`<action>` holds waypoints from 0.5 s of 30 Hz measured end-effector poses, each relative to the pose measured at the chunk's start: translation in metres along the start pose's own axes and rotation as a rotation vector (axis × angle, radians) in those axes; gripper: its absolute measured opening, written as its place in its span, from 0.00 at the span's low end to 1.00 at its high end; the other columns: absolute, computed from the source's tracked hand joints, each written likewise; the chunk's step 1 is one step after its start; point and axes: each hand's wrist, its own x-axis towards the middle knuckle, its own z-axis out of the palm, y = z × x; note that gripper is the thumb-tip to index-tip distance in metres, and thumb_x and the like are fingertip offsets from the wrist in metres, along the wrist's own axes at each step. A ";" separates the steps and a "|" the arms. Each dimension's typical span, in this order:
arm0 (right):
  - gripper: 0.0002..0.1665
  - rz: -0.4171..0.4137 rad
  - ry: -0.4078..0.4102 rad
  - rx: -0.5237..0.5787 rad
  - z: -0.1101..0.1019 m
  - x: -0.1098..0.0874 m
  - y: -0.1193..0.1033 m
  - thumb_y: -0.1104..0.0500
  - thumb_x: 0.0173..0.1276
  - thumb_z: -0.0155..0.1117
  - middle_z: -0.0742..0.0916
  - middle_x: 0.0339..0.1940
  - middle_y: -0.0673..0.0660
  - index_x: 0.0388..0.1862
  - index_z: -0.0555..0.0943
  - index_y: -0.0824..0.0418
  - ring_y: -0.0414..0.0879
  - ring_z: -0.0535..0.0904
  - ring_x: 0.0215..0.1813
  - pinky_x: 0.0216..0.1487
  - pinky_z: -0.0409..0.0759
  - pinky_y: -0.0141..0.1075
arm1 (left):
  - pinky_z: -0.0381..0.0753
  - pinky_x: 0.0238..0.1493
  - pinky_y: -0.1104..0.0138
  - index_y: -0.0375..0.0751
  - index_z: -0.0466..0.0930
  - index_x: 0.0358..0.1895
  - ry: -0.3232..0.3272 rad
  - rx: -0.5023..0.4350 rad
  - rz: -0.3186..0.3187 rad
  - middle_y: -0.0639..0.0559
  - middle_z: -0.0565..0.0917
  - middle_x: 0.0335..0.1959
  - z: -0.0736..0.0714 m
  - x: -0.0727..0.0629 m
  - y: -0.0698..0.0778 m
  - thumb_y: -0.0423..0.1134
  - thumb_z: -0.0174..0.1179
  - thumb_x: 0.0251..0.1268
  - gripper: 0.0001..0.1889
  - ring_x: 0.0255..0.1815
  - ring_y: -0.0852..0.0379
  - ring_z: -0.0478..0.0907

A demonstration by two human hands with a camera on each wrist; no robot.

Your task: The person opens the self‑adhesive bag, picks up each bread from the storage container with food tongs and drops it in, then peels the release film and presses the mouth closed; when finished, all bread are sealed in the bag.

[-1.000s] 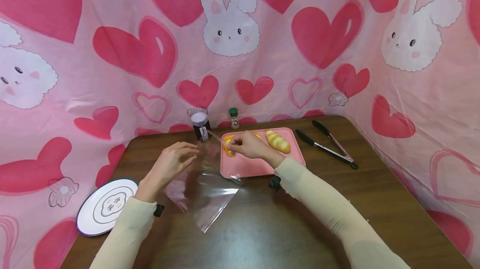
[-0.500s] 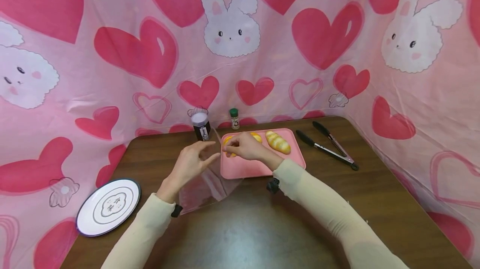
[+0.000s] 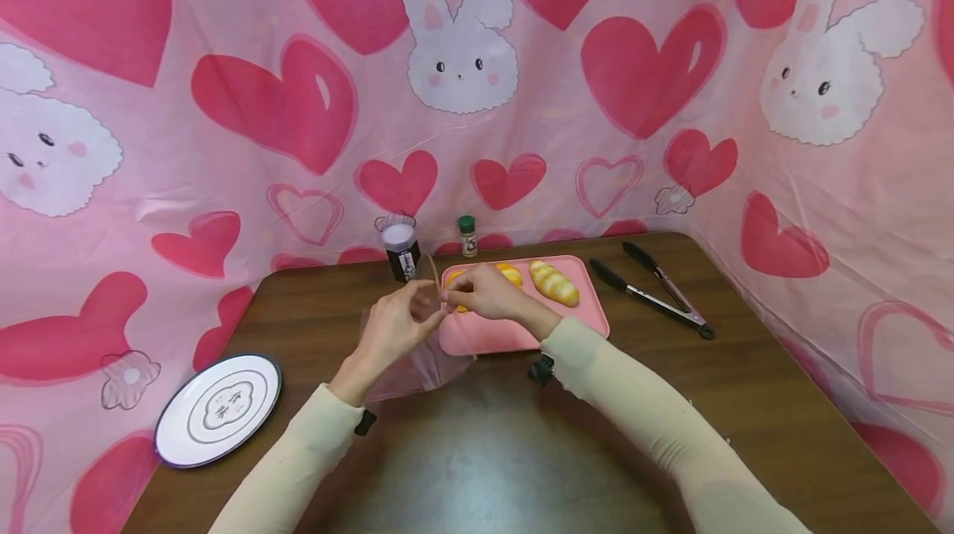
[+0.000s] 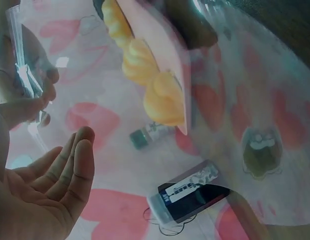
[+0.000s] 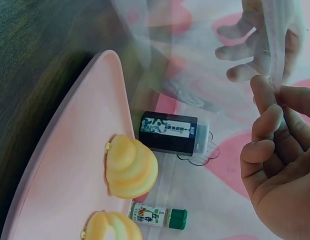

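Right hand [image 3: 484, 294] pinches a clear plastic bag's edge [image 3: 421, 372]; left hand [image 3: 391, 324], loosely spread, hangs just beside it. Yellow buns [image 3: 554, 282] lie on a pink tray [image 3: 480, 337].

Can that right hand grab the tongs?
Probably yes: the tongs lie right of the pink tray with nothing on top, but the right hand would likely need to release the clear plastic first.

Bag [image 3: 417, 372] apparently between plate [image 3: 219, 411] and tray [image 3: 484, 331], tongs [image 3: 659, 303] farther right
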 end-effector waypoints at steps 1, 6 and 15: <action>0.10 0.001 0.001 0.000 0.000 0.000 0.001 0.53 0.72 0.63 0.89 0.26 0.47 0.35 0.90 0.52 0.38 0.76 0.26 0.28 0.76 0.29 | 0.88 0.38 0.58 0.46 0.76 0.62 0.002 -0.007 0.001 0.49 0.89 0.41 0.000 0.000 0.000 0.51 0.70 0.60 0.28 0.38 0.54 0.87; 0.11 0.004 -0.003 -0.011 0.000 0.001 0.001 0.52 0.72 0.63 0.89 0.27 0.48 0.35 0.90 0.52 0.38 0.76 0.26 0.28 0.76 0.29 | 0.86 0.32 0.62 0.43 0.73 0.64 0.030 -0.031 -0.017 0.49 0.89 0.38 0.001 -0.001 -0.001 0.43 0.71 0.60 0.29 0.35 0.55 0.88; 0.11 0.011 -0.007 0.002 -0.002 0.000 0.000 0.52 0.73 0.63 0.91 0.31 0.56 0.36 0.90 0.53 0.38 0.77 0.27 0.28 0.75 0.29 | 0.86 0.35 0.59 0.45 0.75 0.58 0.040 -0.035 -0.008 0.48 0.88 0.36 0.003 0.000 -0.002 0.35 0.66 0.61 0.21 0.34 0.55 0.87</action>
